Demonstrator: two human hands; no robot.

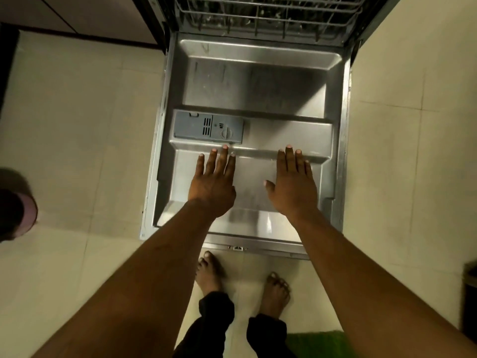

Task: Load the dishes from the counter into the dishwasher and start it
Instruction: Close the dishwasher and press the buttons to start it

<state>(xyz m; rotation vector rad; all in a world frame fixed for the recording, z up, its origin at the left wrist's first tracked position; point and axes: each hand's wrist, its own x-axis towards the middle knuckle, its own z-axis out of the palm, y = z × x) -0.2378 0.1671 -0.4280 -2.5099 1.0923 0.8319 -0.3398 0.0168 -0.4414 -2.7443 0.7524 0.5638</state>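
Here, my left hand (pixel 211 182) and right hand (pixel 294 182), both spread flat and holding nothing, hover over or rest on the lowered door (pixel 258 86), just short of the dispenser (pixel 207 127). The rack (pixel 265 19) sits beyond; no dishes are in view. Best next: draw the rack out evenly. Open floor (pixel 90 125) flanks both door edges.

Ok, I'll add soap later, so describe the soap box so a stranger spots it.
Start at the open dishwasher door, lying flat, bare steel. On its left half, just beyond the fingertips of the left hand, sits the soap box. It is the only grey plastic piece, with vent slots and a round knob.
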